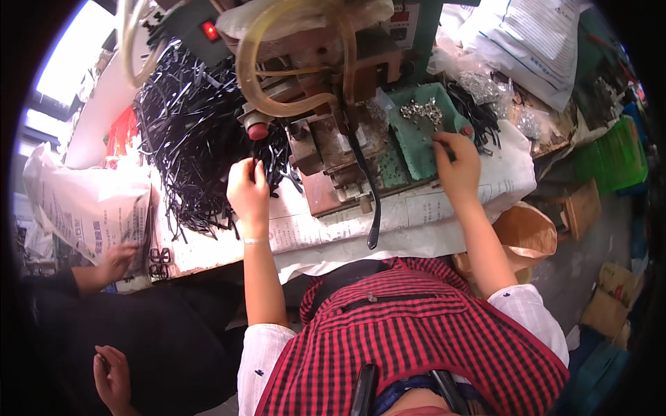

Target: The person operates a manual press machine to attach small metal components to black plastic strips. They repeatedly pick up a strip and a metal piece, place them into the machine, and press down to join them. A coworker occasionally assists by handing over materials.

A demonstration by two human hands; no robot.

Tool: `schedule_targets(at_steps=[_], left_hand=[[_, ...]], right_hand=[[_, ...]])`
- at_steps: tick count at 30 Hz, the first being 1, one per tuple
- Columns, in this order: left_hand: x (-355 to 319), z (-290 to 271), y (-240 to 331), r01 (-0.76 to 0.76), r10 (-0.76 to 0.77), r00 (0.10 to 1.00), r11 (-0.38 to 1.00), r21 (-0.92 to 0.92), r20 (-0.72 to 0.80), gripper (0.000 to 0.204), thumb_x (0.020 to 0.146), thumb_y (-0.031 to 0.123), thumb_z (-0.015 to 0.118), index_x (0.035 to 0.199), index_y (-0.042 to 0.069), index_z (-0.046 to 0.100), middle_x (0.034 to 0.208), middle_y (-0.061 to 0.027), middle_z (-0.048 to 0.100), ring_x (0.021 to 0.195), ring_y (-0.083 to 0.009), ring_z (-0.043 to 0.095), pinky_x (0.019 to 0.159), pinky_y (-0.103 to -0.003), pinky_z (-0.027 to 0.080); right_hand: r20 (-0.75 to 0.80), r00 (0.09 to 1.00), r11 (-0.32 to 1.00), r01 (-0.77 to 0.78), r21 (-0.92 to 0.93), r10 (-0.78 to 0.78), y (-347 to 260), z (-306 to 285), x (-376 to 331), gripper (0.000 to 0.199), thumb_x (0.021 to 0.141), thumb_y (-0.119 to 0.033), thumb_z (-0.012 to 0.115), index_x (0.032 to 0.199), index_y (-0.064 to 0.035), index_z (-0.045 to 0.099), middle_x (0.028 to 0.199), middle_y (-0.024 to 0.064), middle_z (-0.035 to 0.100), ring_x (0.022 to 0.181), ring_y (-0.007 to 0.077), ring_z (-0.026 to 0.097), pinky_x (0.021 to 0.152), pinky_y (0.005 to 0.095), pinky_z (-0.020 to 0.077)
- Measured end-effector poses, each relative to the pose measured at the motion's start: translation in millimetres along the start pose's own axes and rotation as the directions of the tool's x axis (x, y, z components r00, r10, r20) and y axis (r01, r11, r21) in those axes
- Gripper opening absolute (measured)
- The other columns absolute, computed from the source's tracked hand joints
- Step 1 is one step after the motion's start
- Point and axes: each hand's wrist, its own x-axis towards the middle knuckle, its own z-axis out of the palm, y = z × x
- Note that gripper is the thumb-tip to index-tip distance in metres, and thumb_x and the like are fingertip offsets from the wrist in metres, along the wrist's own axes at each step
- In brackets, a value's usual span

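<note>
Head view: we see the L hand at the near R side of the pile of black strips, forearm running up almost straight from the lower edge, wrist about in line, back of hand up. Its fingers are curled, thumb close to index; we can't tell if a strip is pinched btwn them. The R hand reaches up and a bit L, wrist slightly bent, fingertips at the R rim of the green tray. Thumb & index arch w/ a dark gap btwn; we can't tell if that's a held pc or just shadow, nor if the rim is touched.

Small metal pcs lie heaped toward the tray's far end. The machine stands btwn the hands, tray just R of it, strips to its L & behind the L hand.

Re room: we see a band of white sheet btwn machine base & table's front edge, w/ a narrower gap btwn L hand & base. A black rod slants down over that band, splitting it. A red button sits just above the L fingertips; another red knob is by the R hand. A co-worker's hand is at the table's L edge, well apart from ours.
</note>
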Motion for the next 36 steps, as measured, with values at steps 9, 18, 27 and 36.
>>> schedule_targets(at_steps=[9, 18, 27, 36], left_hand=[[16.0, -25.0, 41.6, 0.300, -0.291, 0.947, 0.656, -0.693, 0.136, 0.020, 0.111, 0.021, 0.058, 0.106, 0.004, 0.066, 0.085, -0.0019, 0.072, 0.064, -0.0016, 0.058, 0.053, -0.017, 0.046], [-19.6, -20.5, 58.0, 0.266, -0.369, 0.927, 0.527, -0.807, 0.065, 0.010, 0.105, 0.009, 0.067, 0.107, 0.001, 0.060, 0.096, -0.0079, 0.074, 0.075, -0.0072, 0.067, 0.061, -0.018, 0.053], [9.1, -69.9, 153.2, -0.482, 0.392, 0.876, 0.741, -0.467, -0.281, 0.019, 0.083, -0.004, 0.082, 0.098, 0.002, 0.072, 0.109, -0.0203, 0.076, 0.086, -0.0252, 0.073, 0.075, -0.033, 0.059], [14.4, -25.3, 176.4, -0.745, 0.678, 0.667, 0.611, -0.267, -0.309, 0.022, 0.075, 0.007, 0.088, 0.092, 0.008, 0.074, 0.101, -0.0080, 0.076, 0.056, -0.0113, 0.059, 0.050, -0.026, 0.045]], right_hand=[[0.101, 0.980, 0.894, 0.111, 0.435, -0.171, -86.8, -16.2, 32.8, 0.014, 0.092, -0.001, 0.073, 0.105, 0.0008, 0.076, 0.102, 0.0094, 0.076, 0.098, 0.0199, 0.071, 0.089, 0.0300, 0.0531], [0.138, 0.978, 0.685, -0.207, 0.698, 0.154, -122.0, 38.2, 25.1, 0.035, 0.088, -0.004, 0.079, 0.121, 0.0006, 0.069, 0.113, 0.0089, 0.074, 0.099, 0.0150, 0.071, 0.087, 0.0288, 0.0545], [0.173, 0.980, 0.596, -0.195, 0.779, 0.095, -154.2, 19.9, 24.6, 0.052, 0.087, -0.001, 0.074, 0.137, 0.0006, 0.060, 0.123, 0.0101, 0.072, 0.107, 0.0176, 0.070, 0.095, 0.0310, 0.0532], [-0.071, 0.986, 0.863, -0.095, 0.496, 0.149, -24.0, -9.2, 64.1, 0.044, 0.093, -0.001, 0.067, 0.137, -0.0053, 0.063, 0.121, 0.0111, 0.072, 0.104, 0.0173, 0.068, 0.094, 0.0333, 0.0544]])
